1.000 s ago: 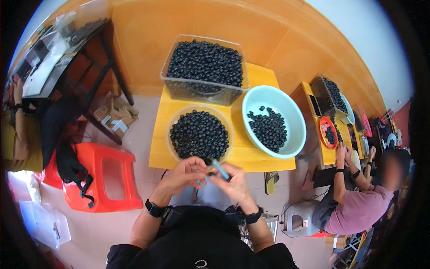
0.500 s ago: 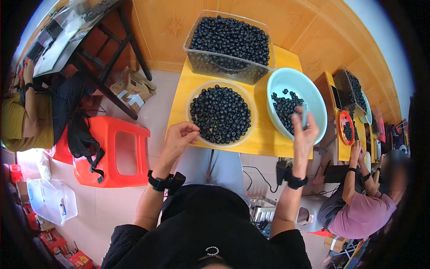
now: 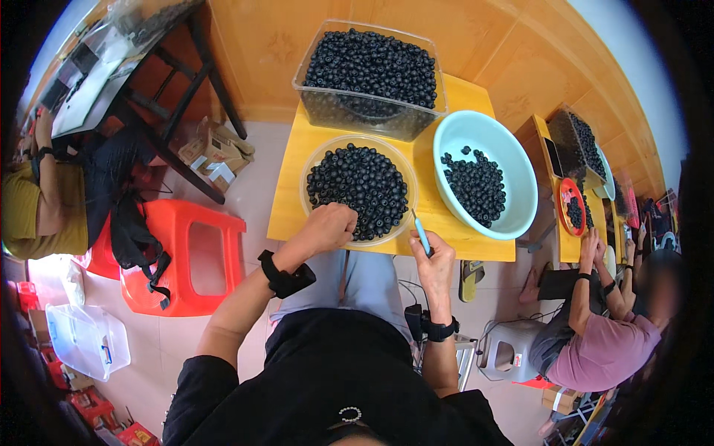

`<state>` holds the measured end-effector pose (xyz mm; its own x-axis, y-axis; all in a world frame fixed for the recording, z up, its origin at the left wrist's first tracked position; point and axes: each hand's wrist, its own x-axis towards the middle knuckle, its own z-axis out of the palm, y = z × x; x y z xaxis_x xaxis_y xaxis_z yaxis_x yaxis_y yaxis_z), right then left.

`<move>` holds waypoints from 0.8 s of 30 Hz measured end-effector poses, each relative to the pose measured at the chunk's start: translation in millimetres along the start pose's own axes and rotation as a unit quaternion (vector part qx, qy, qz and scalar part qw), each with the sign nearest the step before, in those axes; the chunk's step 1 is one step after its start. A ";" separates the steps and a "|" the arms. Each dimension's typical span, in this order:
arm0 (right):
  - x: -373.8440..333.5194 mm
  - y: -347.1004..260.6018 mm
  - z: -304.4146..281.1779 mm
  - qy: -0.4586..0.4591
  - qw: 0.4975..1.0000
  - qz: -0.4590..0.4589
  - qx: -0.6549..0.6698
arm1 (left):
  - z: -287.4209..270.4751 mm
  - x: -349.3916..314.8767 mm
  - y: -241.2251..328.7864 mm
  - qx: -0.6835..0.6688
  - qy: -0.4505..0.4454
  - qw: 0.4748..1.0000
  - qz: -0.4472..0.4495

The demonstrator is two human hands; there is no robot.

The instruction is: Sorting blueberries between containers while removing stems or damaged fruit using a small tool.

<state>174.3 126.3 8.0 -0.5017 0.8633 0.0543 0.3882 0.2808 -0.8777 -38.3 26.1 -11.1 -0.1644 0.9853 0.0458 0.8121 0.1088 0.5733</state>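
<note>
Small round black pieces (image 3: pixel 361 182), bead-like and some with a visible hole, fill a shallow clear round tray (image 3: pixel 304 181). My left hand (image 3: pixel 332 225) is at the tray's near edge, its fingers curled down against the pieces. Its fingertips are hidden, so what they pinch cannot be seen. Just right of the tray, my right hand (image 3: pixel 434 264) grips a slim tool with a light blue handle (image 3: pixel 422 236) and a thin pointed tip, which is aimed up and left. More black pieces lie in a light blue basin (image 3: pixel 524 212) at the right.
A clear rectangular bin (image 3: pixel 327 111) full of black pieces stands behind the tray on the yellow table (image 3: pixel 286 215). A red stool (image 3: pixel 171 260) with a black bag is at left. Co-workers sit at both sides; one in purple (image 3: pixel 602 357) works near a red dish (image 3: pixel 571 204).
My right hand has come from over the basin toward the tray, bringing the blue-handled tool. My left hand has moved right, from the tray's left rim onto the pieces.
</note>
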 end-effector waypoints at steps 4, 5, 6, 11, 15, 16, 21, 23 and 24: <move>-0.8 5.1 -0.1 0.001 1.000 -0.002 -0.009 | -7.4 8.1 -1.9 -0.044 -0.093 0.994 -0.040; -0.7 5.1 -0.2 -0.002 1.000 0.001 -0.011 | -9.9 8.0 -0.9 -0.061 -0.092 0.993 -0.032; -1.0 4.1 0.5 -0.002 1.000 0.001 -0.011 | -11.5 7.9 -1.0 -0.077 -0.091 0.993 -0.024; -2.0 -1.1 1.3 0.000 1.000 0.008 0.002 | -15.6 6.9 -10.4 -0.337 -0.076 0.938 -0.018; -3.0 -5.2 1.5 -0.005 1.000 0.015 0.001 | -27.0 -2.9 3.3 -0.545 -0.044 0.820 -0.168; -3.8 -9.3 1.5 -0.013 1.000 0.021 0.010 | -29.1 -6.4 8.8 -0.546 -0.043 0.819 -0.168; -10.2 -12.9 11.2 -0.023 0.999 0.006 0.047 | -18.5 -24.6 18.4 -0.769 -0.013 0.617 -0.167; -11.9 -15.3 13.0 -0.040 0.998 -0.016 0.041 | -15.8 -29.1 21.6 -0.798 -0.016 0.584 -0.151; -12.6 -18.6 13.3 -0.041 0.998 -0.017 0.040 | -14.3 -30.1 23.2 -0.824 -0.020 0.550 -0.135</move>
<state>163.1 104.6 17.3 -0.5766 0.8156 0.0488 0.3086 0.2727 -0.9112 -22.5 -2.9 12.5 -0.1141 0.9683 -0.2220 -0.8550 0.0181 0.5184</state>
